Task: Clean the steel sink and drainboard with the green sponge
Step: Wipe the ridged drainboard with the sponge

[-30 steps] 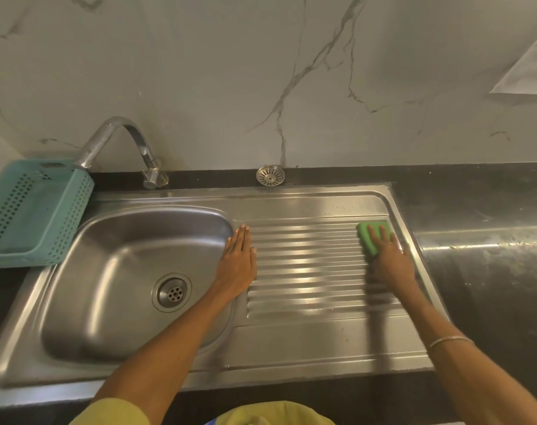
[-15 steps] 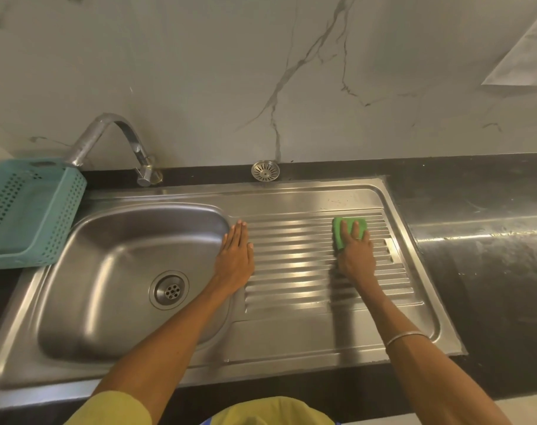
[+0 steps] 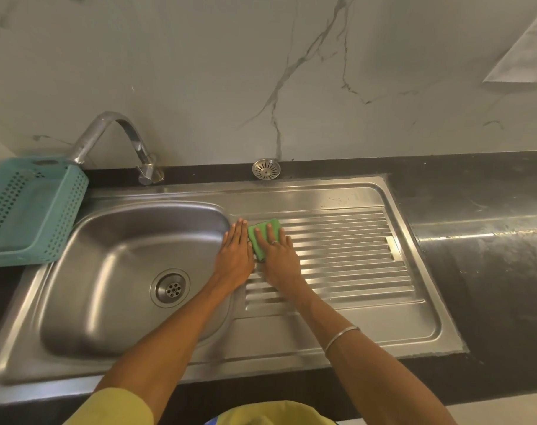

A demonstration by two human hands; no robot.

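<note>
The green sponge (image 3: 258, 237) lies flat at the left end of the ribbed steel drainboard (image 3: 347, 259). My right hand (image 3: 278, 256) presses down on the sponge with straight fingers, covering its right half. My left hand (image 3: 235, 256) rests flat on the strip between the drainboard and the steel sink bowl (image 3: 113, 271), right beside the sponge. The bowl is dry, with a round drain (image 3: 170, 288) in its floor.
A curved steel tap (image 3: 116, 139) stands behind the bowl. A teal perforated basket (image 3: 31, 210) sits at the left edge. A loose round strainer (image 3: 266, 169) lies on the black counter (image 3: 481, 240) behind the drainboard. A marble wall rises at the back.
My right hand has slid the sponge leftward across the drainboard ribs, from the right end to beside my left hand. My left hand has stayed in place.
</note>
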